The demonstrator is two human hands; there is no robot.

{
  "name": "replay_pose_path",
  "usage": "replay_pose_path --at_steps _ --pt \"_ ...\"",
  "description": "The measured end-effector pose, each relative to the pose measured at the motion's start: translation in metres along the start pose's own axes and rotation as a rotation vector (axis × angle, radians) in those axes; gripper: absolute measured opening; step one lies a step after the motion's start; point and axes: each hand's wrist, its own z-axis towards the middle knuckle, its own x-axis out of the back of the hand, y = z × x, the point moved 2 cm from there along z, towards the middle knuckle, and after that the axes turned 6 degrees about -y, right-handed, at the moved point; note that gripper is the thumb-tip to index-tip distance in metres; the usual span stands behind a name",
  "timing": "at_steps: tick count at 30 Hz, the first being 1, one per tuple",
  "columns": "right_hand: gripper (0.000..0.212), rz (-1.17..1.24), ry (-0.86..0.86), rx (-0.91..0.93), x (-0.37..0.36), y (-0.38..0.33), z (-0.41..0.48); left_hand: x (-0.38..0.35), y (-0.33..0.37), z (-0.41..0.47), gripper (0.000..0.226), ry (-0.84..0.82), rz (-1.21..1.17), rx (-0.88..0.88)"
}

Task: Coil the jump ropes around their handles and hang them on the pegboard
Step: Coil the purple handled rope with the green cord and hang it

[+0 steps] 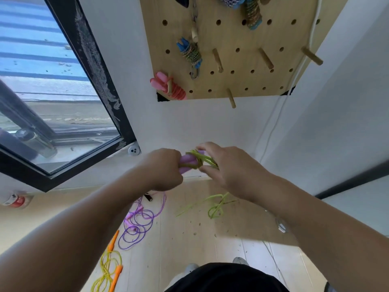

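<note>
You're mid-coil: your left hand [166,168] grips the pink handles [188,163] in front of you, below the pegboard [231,81], and your right hand [229,171] pinches the green rope [203,158] wound on them. Lots of it hangs toward the floor [189,249], so I'd guess more turns, tuck the end, then pick 1 free peg [231,99].

White walls [210,123], black-framed window [52,91] at left, pale wood-plank floor [189,239] in patchy daylight

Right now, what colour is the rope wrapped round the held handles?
Yellow-green rope, on lilac handles; the head view, the only one, shows it clearly.
</note>
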Motion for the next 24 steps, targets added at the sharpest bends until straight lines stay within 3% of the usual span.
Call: replay_pose_path --at_steps 2,5,10,12,14,18,22,24 --pt "0.031 0.078 0.068 -0.058 -0.004 0.006 -0.008 0.005 -0.001 0.001 0.017 0.053 -0.101 0.027" --pt "0.03 -0.082 0.164 -0.049 -0.014 0.015 -0.017 -0.001 0.005 0.0 0.014 0.04 -0.39 0.05" --pt "0.04 -0.362 0.505 0.076 -0.012 0.026 -0.034 -0.015 0.023 -0.011 0.021 -0.151 -1.034 0.046" --pt "0.036 -0.316 0.609 0.126 -0.011 0.028 -0.038 -0.017 0.03 -0.016 0.023 -0.214 -1.211 0.011" --pt "0.034 -0.103 0.678 0.127 -0.011 0.026 -0.04 -0.017 0.037 -0.02 0.024 -0.25 -1.345 -0.035" --pt "0.022 0.43 0.691 0.021 -0.01 0.017 -0.043 -0.012 0.046 -0.026 0.028 -0.378 -1.622 -0.157" --pt "0.019 0.051 0.708 0.092 0.001 0.013 -0.044 -0.011 0.046 -0.029 0.031 -0.466 -1.727 -0.205" --pt "0.017 0.16 0.625 0.025 0.005 0.01 -0.044 -0.012 0.044 -0.027 0.029 -0.442 -1.717 -0.19"
